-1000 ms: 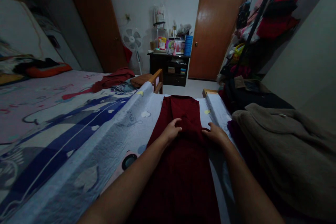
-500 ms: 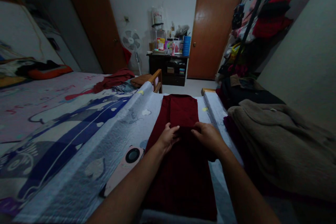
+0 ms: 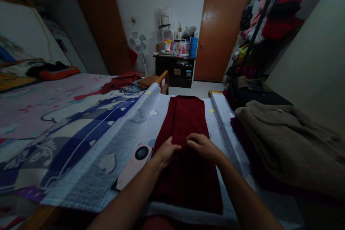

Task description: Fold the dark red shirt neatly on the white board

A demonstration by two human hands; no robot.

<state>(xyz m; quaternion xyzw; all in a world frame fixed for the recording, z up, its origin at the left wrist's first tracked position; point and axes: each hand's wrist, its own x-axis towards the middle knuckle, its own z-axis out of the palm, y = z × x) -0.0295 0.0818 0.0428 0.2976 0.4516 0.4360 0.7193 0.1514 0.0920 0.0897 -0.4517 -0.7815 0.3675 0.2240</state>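
Note:
A long, dark red folded garment (image 3: pixel 188 118) lies lengthwise on the light blue quilted cover, its exact kind unclear. My left hand (image 3: pixel 165 151) is closed at its left side, thumb pointing inward and the other fingers mostly hidden in the cloth. Across from it, my right hand (image 3: pixel 204 147) has its fingers curled down onto the same garment, gripping a layer near the middle. Dark shadow hides the fabric between and under my hands. A pink phone-like object (image 3: pixel 133 168) with a round dark disc rests left of my left forearm.
On the right are a folded brown coat (image 3: pixel 285 133) and dark clothes (image 3: pixel 258 91). A larger bed with a patterned blanket (image 3: pixel 88 129) lies to the left. A wooden bed post (image 3: pixel 163 79), a fan (image 3: pixel 138 43) and a dark cabinet (image 3: pixel 174 72) stand farther off.
Both hands have come nearer to me and lower along the garment. The raised fold they held now lies flatter, showing more of the far part. The view has shifted slightly.

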